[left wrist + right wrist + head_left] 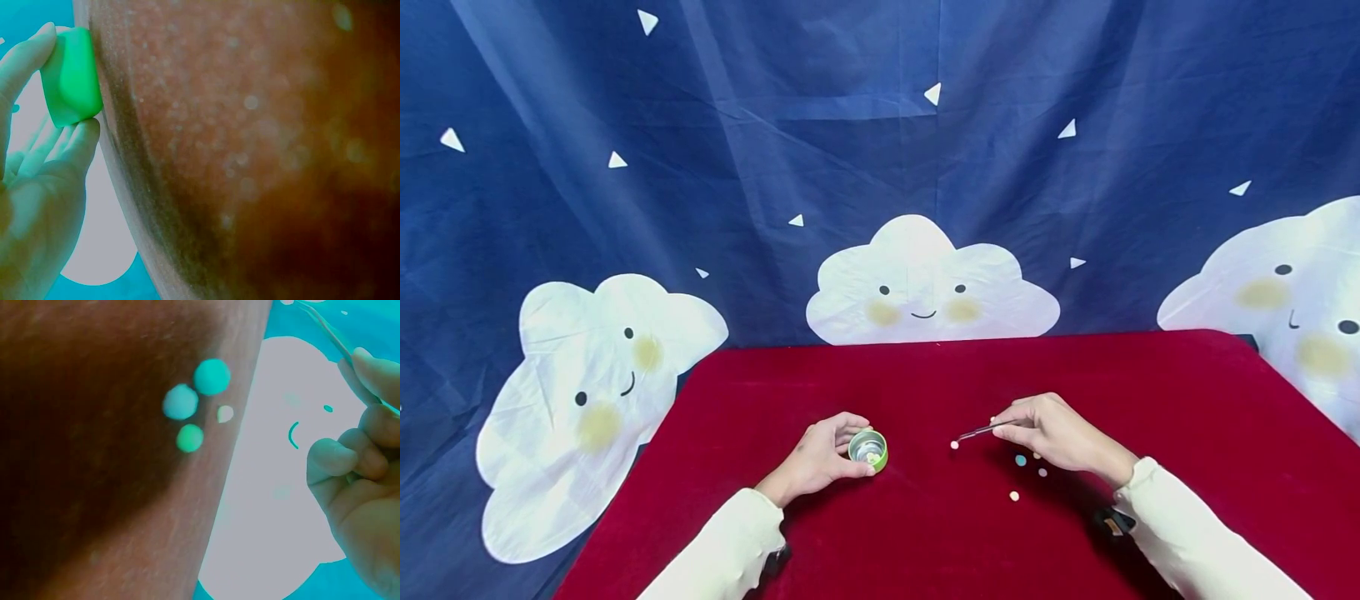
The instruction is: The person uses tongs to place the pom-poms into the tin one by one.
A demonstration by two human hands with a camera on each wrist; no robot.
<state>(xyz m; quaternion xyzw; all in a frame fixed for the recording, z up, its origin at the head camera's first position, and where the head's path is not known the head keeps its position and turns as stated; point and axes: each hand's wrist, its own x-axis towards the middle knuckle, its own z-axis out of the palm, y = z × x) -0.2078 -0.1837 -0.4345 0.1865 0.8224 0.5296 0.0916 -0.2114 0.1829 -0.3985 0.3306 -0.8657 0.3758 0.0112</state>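
My left hand [822,457] grips a small round green tin [868,451] by its sides, thumb in front and fingers behind. Silver shows inside the tin, with a few pale little balls at its bottom. In the left wrist view the tin's green wall [74,78] sits between thumb and fingers. To the right, my right hand [1054,435] pinches thin tweezers [981,431] that point left. At their tips is a small pale ball [954,445], held above the cloth between the tin and the right hand.
Several small balls lie on the red cloth [925,533] below the right hand, among them a blue ball [1020,460], a mauve ball [1042,472] and a cream ball [1014,496]. A blue curtain [865,150] with white clouds hangs behind the table.
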